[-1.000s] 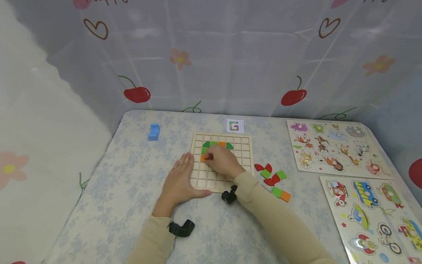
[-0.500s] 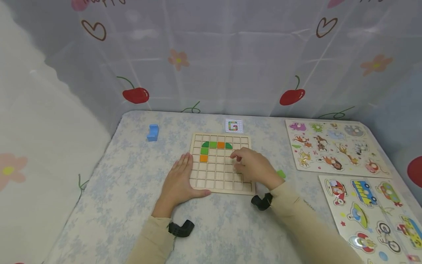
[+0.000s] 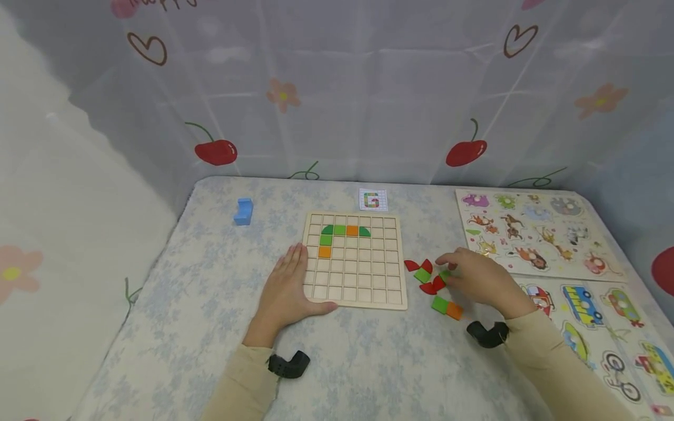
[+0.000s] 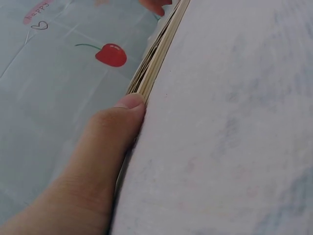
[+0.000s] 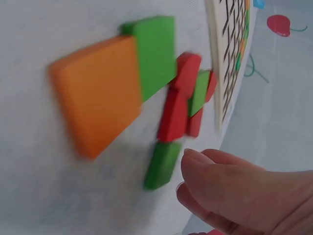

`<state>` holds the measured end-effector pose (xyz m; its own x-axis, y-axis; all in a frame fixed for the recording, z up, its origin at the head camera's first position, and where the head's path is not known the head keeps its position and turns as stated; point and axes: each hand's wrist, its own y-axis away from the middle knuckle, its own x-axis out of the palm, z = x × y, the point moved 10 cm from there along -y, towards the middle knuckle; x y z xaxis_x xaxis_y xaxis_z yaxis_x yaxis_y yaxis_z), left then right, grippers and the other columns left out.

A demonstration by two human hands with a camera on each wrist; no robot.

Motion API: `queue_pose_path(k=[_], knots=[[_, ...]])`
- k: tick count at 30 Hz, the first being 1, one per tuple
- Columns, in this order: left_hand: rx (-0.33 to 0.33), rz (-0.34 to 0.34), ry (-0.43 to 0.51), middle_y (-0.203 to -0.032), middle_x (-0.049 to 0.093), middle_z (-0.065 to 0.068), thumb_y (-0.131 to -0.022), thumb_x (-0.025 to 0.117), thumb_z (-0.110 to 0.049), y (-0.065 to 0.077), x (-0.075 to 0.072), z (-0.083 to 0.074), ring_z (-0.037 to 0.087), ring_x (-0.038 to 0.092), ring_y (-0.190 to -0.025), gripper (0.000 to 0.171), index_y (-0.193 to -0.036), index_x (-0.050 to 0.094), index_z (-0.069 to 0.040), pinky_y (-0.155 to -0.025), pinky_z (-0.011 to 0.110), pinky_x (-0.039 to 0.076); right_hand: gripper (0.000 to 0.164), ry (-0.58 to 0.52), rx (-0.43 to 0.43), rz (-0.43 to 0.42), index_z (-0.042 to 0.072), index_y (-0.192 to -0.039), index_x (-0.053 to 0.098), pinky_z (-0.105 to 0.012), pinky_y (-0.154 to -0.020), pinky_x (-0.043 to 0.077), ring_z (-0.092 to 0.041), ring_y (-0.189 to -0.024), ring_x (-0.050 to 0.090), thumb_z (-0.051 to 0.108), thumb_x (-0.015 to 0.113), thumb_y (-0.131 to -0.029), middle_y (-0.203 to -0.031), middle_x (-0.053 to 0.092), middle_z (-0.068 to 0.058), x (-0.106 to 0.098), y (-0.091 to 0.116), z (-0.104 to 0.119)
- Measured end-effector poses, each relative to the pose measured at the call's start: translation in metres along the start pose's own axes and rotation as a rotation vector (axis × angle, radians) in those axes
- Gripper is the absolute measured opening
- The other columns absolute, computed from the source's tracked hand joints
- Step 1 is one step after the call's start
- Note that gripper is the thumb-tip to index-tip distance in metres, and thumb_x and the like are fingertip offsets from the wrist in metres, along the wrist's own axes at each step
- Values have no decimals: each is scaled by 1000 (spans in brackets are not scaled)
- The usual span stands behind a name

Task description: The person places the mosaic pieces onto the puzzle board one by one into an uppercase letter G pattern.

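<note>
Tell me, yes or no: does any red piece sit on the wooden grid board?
No, only green pieces and orange pieces show on the wooden grid board.

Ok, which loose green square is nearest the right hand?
The green square by the right hand; the other two lie farther off: one beside the orange square, one nearest the wooden board.

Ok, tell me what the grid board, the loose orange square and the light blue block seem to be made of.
Grid board: likely unpainted wood, matte; pale tan, with layer-like lines along its edge in the left wrist view.
Orange square: painted wood or plastic, smooth; even colour, no grain showing.
Light blue block: perhaps plastic or foam; plain coloured, too small to tell.
</note>
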<state>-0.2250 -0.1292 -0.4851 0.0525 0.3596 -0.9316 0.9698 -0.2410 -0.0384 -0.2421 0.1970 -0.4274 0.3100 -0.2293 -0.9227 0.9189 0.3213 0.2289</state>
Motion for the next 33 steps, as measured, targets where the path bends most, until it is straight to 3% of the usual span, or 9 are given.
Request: queue_pose_path(k=[3, 7, 21, 26, 33], knots=[[-3, 0, -8, -168, 7, 11, -62, 56, -94, 1, 0, 0, 24, 6, -156, 142, -159, 8, -3, -127, 45, 15, 35, 1, 5, 11, 12, -121, 70, -46, -78, 57, -26, -96, 65, 12, 75, -86, -107, 67, -10, 3, 4, -9], [-10, 9, -16, -168, 6, 10, -62, 55, -95, 1, 2, 1, 23, 5, -157, 142, -159, 6, -4, -127, 44, 14, 34, -12, -12, 6, 12, -119, 71, -46, -78, 57, -24, -94, 64, 12, 76, -86, -104, 68, -7, 5, 6, -13], [-3, 20, -17, -168, 3, 8, -62, 53, -95, -1, 3, 0, 21, 1, -157, 141, -159, 4, -6, -128, 42, 12, 19, -243, 58, -42, 14, -98, 61, -29, -66, 44, -18, -80, 53, 20, 76, -88, -97, 64, -4, 4, 4, -38], [-5, 19, -19, -168, 4, 9, -62, 54, -95, -1, 2, -1, 22, 3, -157, 141, -160, 5, -6, -128, 43, 13, 19, -348, 66, -96, 12, -102, 62, -29, -60, 45, -19, -72, 52, 21, 74, -90, -97, 64, -7, -3, -3, -24], [-6, 23, -4, -168, 4, 8, -62, 56, -94, -1, 2, -1, 22, 3, -157, 141, -160, 6, -6, -128, 43, 12, 17, -435, 41, -114, 12, -104, 61, -30, -56, 48, -19, -69, 54, 21, 70, -93, -97, 64, -7, 4, -29, 24]])
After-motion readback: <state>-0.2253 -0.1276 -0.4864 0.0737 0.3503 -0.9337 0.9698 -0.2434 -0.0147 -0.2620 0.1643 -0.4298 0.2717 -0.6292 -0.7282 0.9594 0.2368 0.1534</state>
